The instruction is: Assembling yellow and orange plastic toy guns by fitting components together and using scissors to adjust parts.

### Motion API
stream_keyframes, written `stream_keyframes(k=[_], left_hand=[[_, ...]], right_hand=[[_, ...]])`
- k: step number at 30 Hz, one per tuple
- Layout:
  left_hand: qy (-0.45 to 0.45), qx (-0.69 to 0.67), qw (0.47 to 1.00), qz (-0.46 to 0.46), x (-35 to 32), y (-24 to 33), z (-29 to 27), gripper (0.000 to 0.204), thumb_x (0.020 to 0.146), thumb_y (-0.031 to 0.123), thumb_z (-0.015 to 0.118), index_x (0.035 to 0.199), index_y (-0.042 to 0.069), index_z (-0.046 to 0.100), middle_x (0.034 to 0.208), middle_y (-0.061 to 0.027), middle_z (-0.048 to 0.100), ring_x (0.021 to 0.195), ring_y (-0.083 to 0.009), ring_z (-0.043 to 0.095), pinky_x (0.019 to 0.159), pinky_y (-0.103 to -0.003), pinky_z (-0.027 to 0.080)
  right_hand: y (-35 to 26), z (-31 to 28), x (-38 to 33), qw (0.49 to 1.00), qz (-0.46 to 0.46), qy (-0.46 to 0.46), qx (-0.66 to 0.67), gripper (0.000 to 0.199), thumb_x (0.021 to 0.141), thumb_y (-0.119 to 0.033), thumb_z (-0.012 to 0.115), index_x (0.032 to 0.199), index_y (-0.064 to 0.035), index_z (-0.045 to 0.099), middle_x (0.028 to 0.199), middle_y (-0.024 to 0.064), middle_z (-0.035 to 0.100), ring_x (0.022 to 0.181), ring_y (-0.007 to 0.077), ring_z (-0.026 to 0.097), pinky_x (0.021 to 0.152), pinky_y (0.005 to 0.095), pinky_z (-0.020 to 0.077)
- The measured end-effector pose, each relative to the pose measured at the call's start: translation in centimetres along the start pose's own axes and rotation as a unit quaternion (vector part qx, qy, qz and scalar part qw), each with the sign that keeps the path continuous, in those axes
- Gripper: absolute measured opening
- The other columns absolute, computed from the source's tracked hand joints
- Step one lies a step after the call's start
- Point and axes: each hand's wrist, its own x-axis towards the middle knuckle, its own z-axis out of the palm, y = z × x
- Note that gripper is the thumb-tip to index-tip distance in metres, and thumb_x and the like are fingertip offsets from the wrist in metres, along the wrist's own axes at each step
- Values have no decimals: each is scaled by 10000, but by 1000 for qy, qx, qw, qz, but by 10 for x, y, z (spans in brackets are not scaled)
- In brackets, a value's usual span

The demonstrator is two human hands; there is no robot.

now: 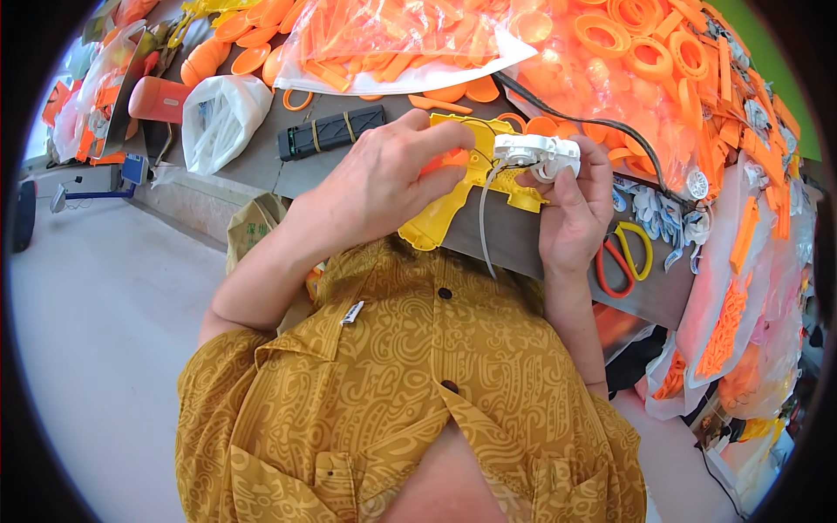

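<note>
My right hand grips a white plastic mechanism between thumb and fingers. A pale flexible tube hangs from the mechanism, and thin dark wires run from it toward my left hand. That hand is curled, with a small orange plastic piece between its thumb and forefinger; the fingers partly cover it. Beneath both hands lies a yellow plastic half-shell, its ribbed inner side showing, at the near edge of the grey table.
Left of the shell lies a dark block with rubber bands, near a white plastic bag and a pink cylinder. Bags of orange parts fill the back. A black cable crosses the right side, near scissors with red and yellow handles.
</note>
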Motion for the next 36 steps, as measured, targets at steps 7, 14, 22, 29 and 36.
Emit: stream_keyframes(k=[7, 14, 22, 29, 36], left_hand=[[25, -57, 995, -81, 11, 11, -8, 279, 778, 161, 581, 990, -3, 503, 843, -207, 569, 784, -366, 559, 684, -396, 439], [-21, -40, 994, -95, 19, 8, -1, 277, 787, 195, 547, 958, -21, 516, 778, -207, 573, 781, -361, 561, 679, -404, 434], [83, 138, 987, 27, 19, -3, 17, 256, 752, 219, 570, 896, 9, 548, 728, -179, 589, 700, -339, 574, 621, -396, 455], [129, 126, 984, -10, 17, -2, 29, 234, 732, 212, 617, 865, 32, 551, 692, -132, 573, 681, -301, 578, 598, -383, 451], [171, 176, 968, 57, 18, -11, 36, 177, 721, 126, 608, 875, 52, 562, 675, -103, 568, 606, -289, 574, 532, -371, 451]], right_hand=[[1, -1, 0, 1000, 3, -15, 27, 337, 851, -114, 518, 1152, -12, 405, 1023, 109, 530, 845, 233, 594, 716, 352, 517], [2, -5, -2, 998, 0, -31, 48, 340, 853, -104, 508, 1163, -10, 404, 1061, 108, 509, 939, 238, 564, 752, 383, 517], [-3, 3, -7, 997, 15, 11, 77, 356, 827, -93, 561, 1145, -2, 429, 975, 76, 542, 879, 121, 532, 799, 264, 435], [2, -1, -10, 996, 12, 7, 83, 356, 827, -88, 559, 1146, -1, 427, 982, 77, 543, 885, 121, 529, 806, 258, 423], [0, 0, -9, 995, 28, 12, 98, 366, 823, -86, 562, 1153, -6, 426, 980, 80, 547, 878, 128, 542, 787, 277, 457]])
